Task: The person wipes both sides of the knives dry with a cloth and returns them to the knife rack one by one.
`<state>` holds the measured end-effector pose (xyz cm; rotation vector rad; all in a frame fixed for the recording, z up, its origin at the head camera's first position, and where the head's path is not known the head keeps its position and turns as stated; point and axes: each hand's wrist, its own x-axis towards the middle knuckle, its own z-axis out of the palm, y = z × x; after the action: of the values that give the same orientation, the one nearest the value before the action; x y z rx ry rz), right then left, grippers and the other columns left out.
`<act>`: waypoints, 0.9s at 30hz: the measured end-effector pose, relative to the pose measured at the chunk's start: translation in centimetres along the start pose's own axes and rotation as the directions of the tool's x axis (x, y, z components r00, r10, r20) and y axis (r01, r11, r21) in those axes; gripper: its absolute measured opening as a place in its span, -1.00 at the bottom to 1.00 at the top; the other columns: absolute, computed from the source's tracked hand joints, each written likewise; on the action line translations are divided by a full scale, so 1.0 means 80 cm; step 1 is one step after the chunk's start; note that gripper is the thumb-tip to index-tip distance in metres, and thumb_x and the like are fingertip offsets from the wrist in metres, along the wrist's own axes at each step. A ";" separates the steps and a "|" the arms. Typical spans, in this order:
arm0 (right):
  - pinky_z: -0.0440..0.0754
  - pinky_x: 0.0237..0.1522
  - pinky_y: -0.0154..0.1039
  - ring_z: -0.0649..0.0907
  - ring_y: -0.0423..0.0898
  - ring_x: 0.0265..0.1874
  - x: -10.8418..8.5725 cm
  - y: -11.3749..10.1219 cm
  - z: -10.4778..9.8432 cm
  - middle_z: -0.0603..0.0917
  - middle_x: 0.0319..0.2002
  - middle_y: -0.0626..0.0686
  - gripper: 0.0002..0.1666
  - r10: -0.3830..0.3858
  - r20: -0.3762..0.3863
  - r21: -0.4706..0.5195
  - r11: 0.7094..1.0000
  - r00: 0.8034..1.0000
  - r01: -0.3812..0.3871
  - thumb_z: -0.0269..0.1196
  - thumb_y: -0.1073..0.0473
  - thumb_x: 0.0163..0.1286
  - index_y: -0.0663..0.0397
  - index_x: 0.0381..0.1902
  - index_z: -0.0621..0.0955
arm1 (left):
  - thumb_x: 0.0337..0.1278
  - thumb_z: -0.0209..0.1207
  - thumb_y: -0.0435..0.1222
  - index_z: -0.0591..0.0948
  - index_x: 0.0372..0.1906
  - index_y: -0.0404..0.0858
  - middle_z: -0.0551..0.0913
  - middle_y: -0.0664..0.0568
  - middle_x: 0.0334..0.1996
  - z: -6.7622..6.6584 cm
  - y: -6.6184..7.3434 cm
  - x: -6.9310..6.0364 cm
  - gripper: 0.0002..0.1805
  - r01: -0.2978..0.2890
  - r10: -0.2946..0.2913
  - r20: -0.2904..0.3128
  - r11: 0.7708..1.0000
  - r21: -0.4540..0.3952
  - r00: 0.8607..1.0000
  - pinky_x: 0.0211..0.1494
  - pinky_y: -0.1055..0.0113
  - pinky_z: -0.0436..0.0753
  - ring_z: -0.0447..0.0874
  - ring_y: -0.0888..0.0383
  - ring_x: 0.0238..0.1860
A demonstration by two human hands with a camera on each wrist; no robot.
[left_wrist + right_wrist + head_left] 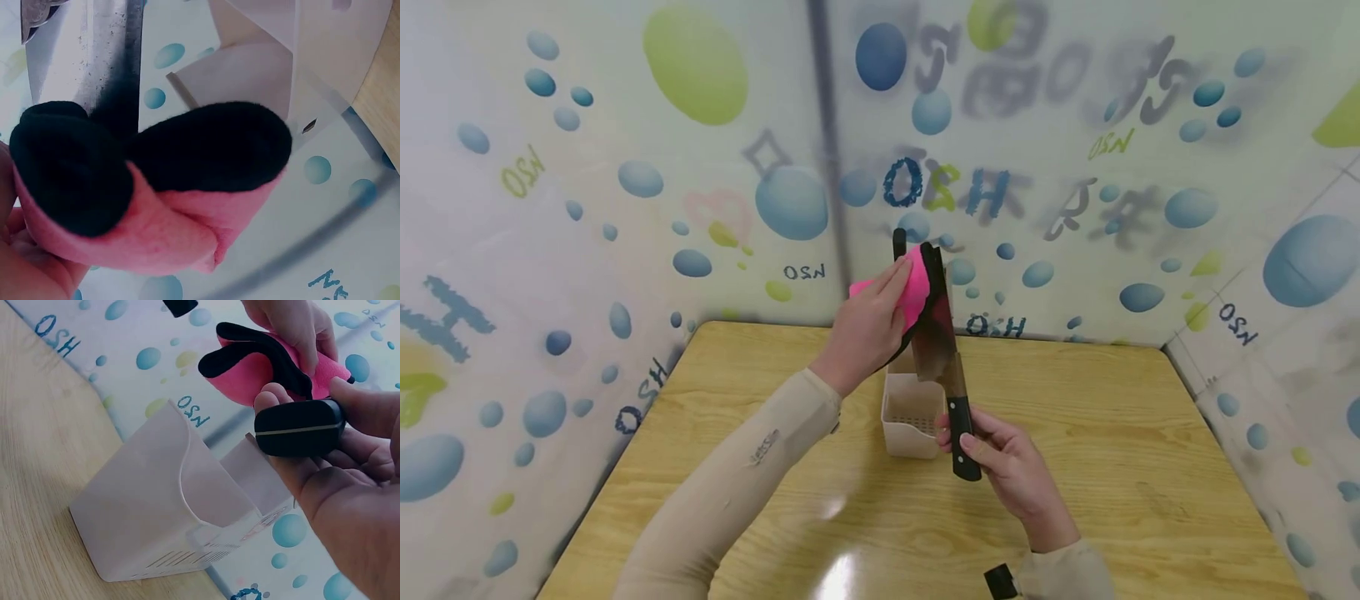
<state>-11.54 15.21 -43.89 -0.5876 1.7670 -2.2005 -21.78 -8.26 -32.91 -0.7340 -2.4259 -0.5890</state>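
My right hand [1018, 475] grips the black handle of a kitchen knife [934, 337] with a broad blade, held up and tilted slightly left. Its handle end faces the camera in the right wrist view. My left hand [865, 333] pinches a folded pink cloth [917, 287] with a black edge against the upper blade, hiding that part. In the left wrist view the cloth [187, 219] lies folded over, with bare blade [94, 56] showing beyond it. Just behind and below the knife, a white plastic holder [910, 439] with slots stands on the table.
The wooden table [1112, 467] reaches back to walls [1060, 275] printed with blue and green dots and letters. A black handle-like end [899, 242] rises behind the cloth; what it belongs to is hidden. A black strap end [1000, 581] shows by the right sleeve.
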 end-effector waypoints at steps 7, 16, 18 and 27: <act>0.70 0.15 -0.24 0.73 -0.15 0.00 0.000 -0.002 0.000 0.72 0.10 0.05 -0.44 0.040 -0.023 -0.067 0.997 0.999 -0.041 0.11 0.27 0.62 0.56 0.41 0.36 | 0.37 0.20 -0.44 0.37 0.51 -0.38 0.43 -0.20 0.47 -0.003 -0.002 0.007 -0.36 -0.016 0.016 0.040 1.000 0.004 0.999 0.22 0.06 0.70 0.58 -0.10 0.34; 0.72 0.10 -0.26 0.73 -0.12 -0.04 0.002 -0.009 0.002 0.72 0.09 0.14 -0.45 0.078 -0.057 -0.135 0.987 0.995 -0.085 0.11 0.29 0.60 0.45 0.44 0.39 | 0.33 0.13 -0.50 0.40 0.50 -0.36 0.47 -0.19 0.44 -0.008 -0.001 0.014 -0.37 -0.055 0.053 0.105 0.998 0.017 0.993 0.13 0.06 0.76 0.66 -0.12 0.23; 0.72 0.10 -0.25 0.73 -0.12 -0.05 0.002 -0.010 0.003 0.73 0.06 0.01 -0.46 0.090 -0.067 -0.132 0.986 0.994 -0.098 0.12 0.30 0.60 0.46 0.43 0.40 | 0.31 0.14 -0.51 0.40 0.50 -0.35 0.48 -0.19 0.44 -0.009 0.001 0.014 -0.36 -0.054 0.052 0.134 0.998 0.013 0.990 0.09 0.06 0.77 0.69 -0.12 0.20; 0.73 0.10 -0.23 0.73 -0.11 -0.02 0.006 -0.010 0.005 0.65 0.10 0.26 -0.49 0.083 -0.064 -0.108 0.990 0.995 -0.089 0.09 0.27 0.62 0.51 0.38 0.42 | 0.35 0.14 -0.49 0.36 0.54 -0.31 0.44 -0.14 0.48 -0.006 0.007 0.011 -0.34 -0.086 0.077 0.233 0.996 0.030 0.969 0.19 0.16 0.72 0.63 -0.05 0.29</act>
<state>-11.77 14.85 -43.00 -0.4646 1.9170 -2.0937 -21.92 -7.77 -31.86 -0.9264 -2.5961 -0.4423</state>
